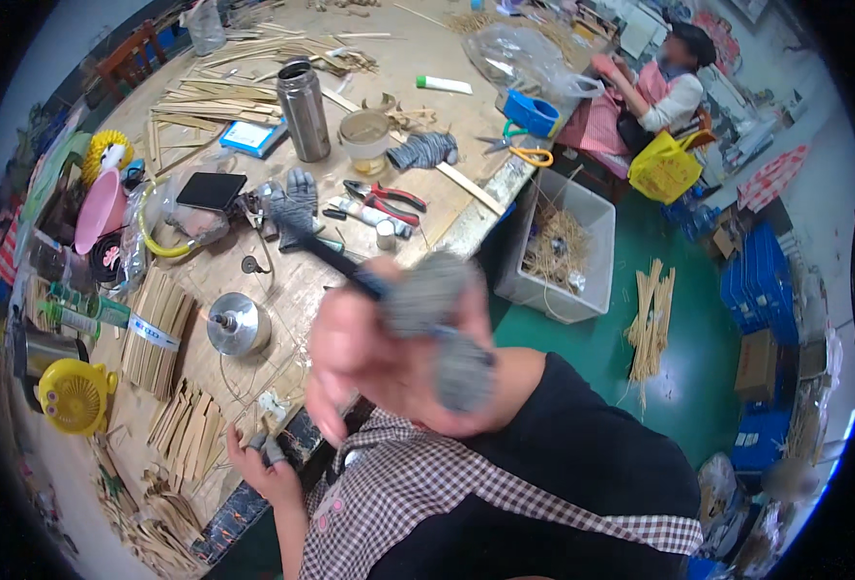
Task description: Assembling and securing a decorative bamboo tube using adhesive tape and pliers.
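Observation:
My right hand [350, 338] is raised close in front of me and blurred by motion, with grey cloth coverings on some fingers. Its fingers are closed round a dark slim stick-like tool [321, 251] that points up and left; its exact kind cannot be made out. Lower down, my left hand [275, 478] rests by the table's near edge, fingers apart, grey coverings on some of them. I see nothing held in it. Close by lie a small crumpled white scrap [273, 406] and split bamboo strips [188, 430]. A round metal burner [237, 325] stands farther in.
Pliers [393, 201], a grey glove [297, 201], a steel flask [304, 111] and a plastic cup [363, 140] are on the table [335, 275]. Scissors [519, 145] lie at its right edge, above a white bin [582, 246] of straw. A person [654, 92] sits at far right.

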Motion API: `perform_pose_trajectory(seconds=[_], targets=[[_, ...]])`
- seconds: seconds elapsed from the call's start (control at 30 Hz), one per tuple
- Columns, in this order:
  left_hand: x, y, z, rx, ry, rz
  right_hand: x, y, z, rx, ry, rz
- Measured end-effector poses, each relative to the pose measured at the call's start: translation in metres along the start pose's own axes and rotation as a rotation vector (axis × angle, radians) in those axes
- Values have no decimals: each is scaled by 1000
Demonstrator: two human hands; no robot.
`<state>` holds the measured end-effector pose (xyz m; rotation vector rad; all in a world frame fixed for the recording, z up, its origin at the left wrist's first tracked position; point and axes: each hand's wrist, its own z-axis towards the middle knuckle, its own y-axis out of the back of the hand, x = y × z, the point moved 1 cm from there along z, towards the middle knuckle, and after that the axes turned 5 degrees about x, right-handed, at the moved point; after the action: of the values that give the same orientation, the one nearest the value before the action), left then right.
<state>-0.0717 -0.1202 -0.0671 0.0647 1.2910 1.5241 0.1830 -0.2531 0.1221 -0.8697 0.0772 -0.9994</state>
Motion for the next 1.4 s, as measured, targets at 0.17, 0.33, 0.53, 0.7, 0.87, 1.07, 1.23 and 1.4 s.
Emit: perform_pose_trajectory(seconds=[0.17,0.33,0.53,0.7,0.87,1.07,1.23,1.4], targets=[[26,21,-31,-33,145,103,30,-43,29,222,154,194],[24,32,-41,-99,176,93,20,-67,38,373,130,270],[70,19,-60,-192,192,41,16,-85,37,411,115,306],[33,30,-35,-121,298,-56,14,-86,34,372,90,309],[17,38,-33,-135,107,63,12,-90,27,340,60,286],[27,41,-46,-182,128,121,5,-88,28,329,28,316],[35,36,-43,-134,120,134,10,-92,30,329,17,297],[30,36,-46,-217,191,55,-10,-83,40,419,-92,361]])
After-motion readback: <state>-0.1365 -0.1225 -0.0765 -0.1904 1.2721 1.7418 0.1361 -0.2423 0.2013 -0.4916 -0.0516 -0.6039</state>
